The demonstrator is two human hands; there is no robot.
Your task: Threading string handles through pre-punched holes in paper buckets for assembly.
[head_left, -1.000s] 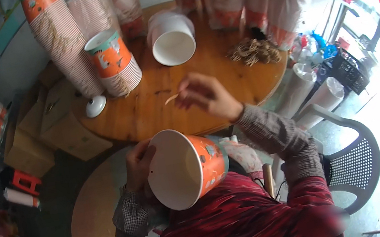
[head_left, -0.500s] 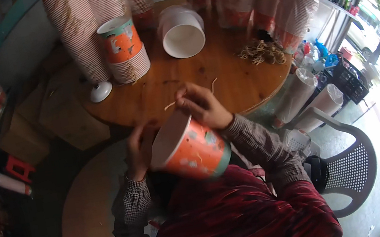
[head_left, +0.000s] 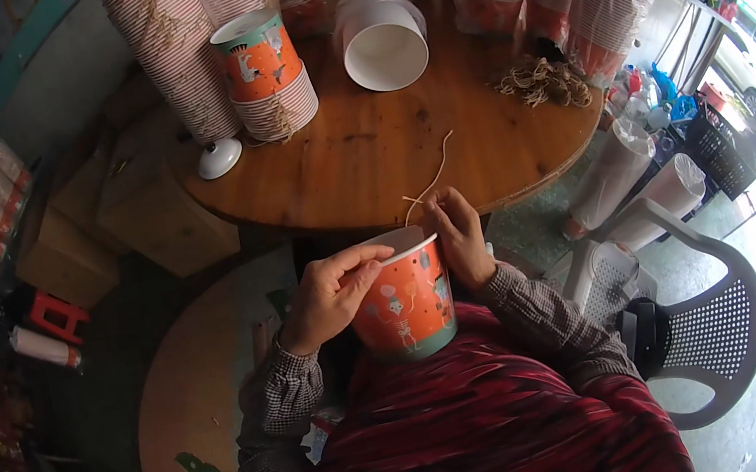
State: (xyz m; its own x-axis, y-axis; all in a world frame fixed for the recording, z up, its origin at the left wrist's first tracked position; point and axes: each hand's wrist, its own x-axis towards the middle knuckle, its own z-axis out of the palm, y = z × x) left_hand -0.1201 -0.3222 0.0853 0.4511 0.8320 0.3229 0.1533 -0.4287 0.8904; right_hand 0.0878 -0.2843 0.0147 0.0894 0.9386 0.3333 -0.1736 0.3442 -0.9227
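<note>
Paper bucket: an orange one with cartoon figures and a teal base (head_left: 405,304), held upright against the person's chest, just off the near edge of the round wooden table (head_left: 365,162).
Left hand: (head_left: 328,295) wraps the bucket's left side, thumb lying along the white rim, fingers curled round the wall in a firm grip.
Right hand: (head_left: 459,237) sits at the right side of the rim, fingertips pinched together on a thin pale string (head_left: 429,181); the other fingers rest against the bucket.
String: it runs up from the rim and lies across the tabletop, slightly curved.
On the table, beyond: a stack of matching orange buckets (head_left: 266,72) stands upright at the left; a white bucket (head_left: 383,45) lies on its side, mouth facing the camera; a tangle of loose strings (head_left: 541,82) lies to the right.
Table's far edge: tall wrapped stacks of striped cups (head_left: 173,50) lean there.
Beside the table: a small white lid-like piece (head_left: 219,158) at the left edge, cardboard boxes (head_left: 142,217) below it, a grey plastic chair (head_left: 708,329) on the person's right.
</note>
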